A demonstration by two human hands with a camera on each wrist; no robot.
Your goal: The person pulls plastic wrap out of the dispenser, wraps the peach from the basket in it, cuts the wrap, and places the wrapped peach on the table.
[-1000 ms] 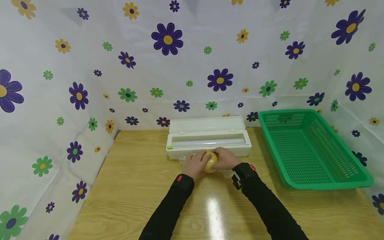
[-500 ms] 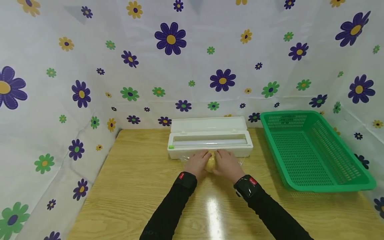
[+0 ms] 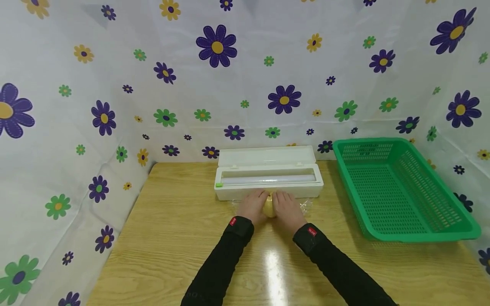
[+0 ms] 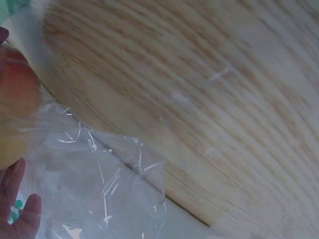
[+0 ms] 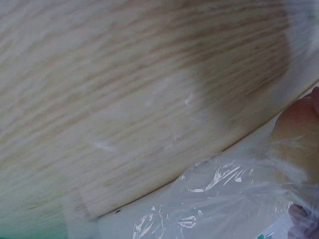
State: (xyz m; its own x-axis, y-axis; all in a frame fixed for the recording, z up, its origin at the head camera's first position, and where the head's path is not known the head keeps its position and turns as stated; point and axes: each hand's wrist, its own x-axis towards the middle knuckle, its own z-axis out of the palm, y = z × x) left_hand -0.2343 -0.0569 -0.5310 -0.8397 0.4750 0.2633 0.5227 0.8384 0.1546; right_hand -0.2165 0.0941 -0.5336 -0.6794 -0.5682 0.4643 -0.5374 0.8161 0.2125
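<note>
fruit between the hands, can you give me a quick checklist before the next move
1. Fruit held from both sides by left hand and right hand: ok.
2. Clear film gathered in on both sides: not ok, loose ends spread past the hands.
3. Fruit's underside covered: cannot tell, hidden.
4. White box lid closed: not ok, it stands open.
5. Green basket upright on the table: ok.

- Fruit (image 3: 269, 208): yellow, blushing red in the left wrist view
- Cling film (image 4: 114, 174): colourless, with white glints
- Cling film dispenser (image 3: 245, 188): white, lime-green tab (image 3: 218, 185)
- Plastic basket (image 3: 425, 236): green
- Tabletop (image 3: 172, 238): honey-coloured, brown wood grain
- Backdrop cloth (image 3: 249, 38): white, printed with purple, green and yellow flowers
- Sleeves (image 3: 214, 267): black, with red tags (image 3: 232, 221)
</note>
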